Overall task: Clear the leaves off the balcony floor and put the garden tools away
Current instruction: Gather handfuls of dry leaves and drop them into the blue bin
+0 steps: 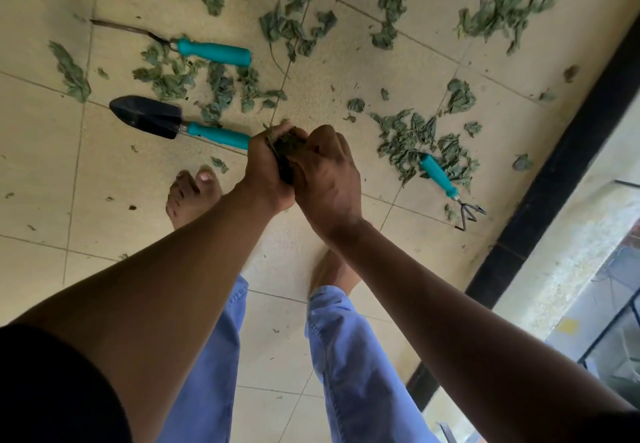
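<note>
Where both hands (pixel 298 169) clasp leaf wad (pixel 289 143), trowel handle (pixel 218 136) end hidden.

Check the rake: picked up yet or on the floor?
On the floor. The rake lies flat on the tiles, handle partly among leaves, prongs toward the black edge. Both hands are closed on a leaf clump instead.

Dull green leaves (pixel 221 86) litter pale beige floor tiles (pixel 41 151) with thin grey joints. The trowel (pixel 180 124), with its black blade, the narrow transplanter (pixel 194 46) and the hand rake (pixel 446 183) have turquoise handles. The trousers (pixel 349 366) are light blue, the sleeve (pixel 59 390) black, and a black border strip (pixel 554 165) edges the floor at right.
</note>
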`<state>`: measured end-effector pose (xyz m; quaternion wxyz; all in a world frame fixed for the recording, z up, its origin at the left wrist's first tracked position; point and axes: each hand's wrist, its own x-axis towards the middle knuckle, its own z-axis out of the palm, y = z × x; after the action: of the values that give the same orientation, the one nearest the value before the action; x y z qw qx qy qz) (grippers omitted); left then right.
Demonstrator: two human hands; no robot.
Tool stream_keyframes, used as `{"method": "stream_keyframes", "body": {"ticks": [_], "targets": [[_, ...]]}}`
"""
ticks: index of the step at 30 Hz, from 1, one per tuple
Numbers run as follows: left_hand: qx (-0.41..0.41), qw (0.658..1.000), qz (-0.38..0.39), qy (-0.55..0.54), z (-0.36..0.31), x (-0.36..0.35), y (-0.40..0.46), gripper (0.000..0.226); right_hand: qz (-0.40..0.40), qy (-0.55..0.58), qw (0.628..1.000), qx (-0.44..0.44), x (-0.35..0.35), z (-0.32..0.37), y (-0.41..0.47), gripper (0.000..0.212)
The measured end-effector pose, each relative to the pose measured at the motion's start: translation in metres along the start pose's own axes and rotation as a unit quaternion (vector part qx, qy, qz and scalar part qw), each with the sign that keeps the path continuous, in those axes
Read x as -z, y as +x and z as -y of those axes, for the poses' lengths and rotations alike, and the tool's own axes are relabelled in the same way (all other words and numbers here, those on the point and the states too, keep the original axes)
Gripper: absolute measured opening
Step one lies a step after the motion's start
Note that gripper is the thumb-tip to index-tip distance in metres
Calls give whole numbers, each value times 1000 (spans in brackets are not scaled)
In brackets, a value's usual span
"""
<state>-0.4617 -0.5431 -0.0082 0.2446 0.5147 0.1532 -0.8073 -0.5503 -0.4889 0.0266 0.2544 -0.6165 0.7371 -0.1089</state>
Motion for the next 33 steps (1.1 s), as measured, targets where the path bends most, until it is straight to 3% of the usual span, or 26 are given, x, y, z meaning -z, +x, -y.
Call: {"method": "stream_keyframes", "body": {"ticks": [2, 5, 9, 13, 16, 24, 29, 33], "targets": [[-2, 1000, 5, 8, 0, 1, -1, 33, 5, -40, 999, 17, 0, 2, 2, 16], [3, 1000, -2, 13, -2, 1, 1, 33, -7, 8, 999, 33, 6, 5, 5, 21], [39, 995, -49, 79, -12, -1, 13, 31, -43, 27, 994, -95, 2, -28, 18, 39], [72, 990, -56, 103, -21, -1, 24, 37, 104, -114, 971, -180, -4, -94, 35, 87], [82, 989, -40, 114, -18, 0, 28, 37, 196, -213, 945, -152, 1, -136, 37, 106], [117, 985, -32, 118, 9, 9, 31, 37, 212, -212, 949, -98, 9, -166, 39, 79], [128, 984, -34, 121, 22, 6, 27, 37, 168, -153, 972, -63, 0, -168, 38, 42], [116, 985, -42, 119, 26, 3, 23, 35, 113, -26, 981, -155, -3, -156, 35, 25]]}}
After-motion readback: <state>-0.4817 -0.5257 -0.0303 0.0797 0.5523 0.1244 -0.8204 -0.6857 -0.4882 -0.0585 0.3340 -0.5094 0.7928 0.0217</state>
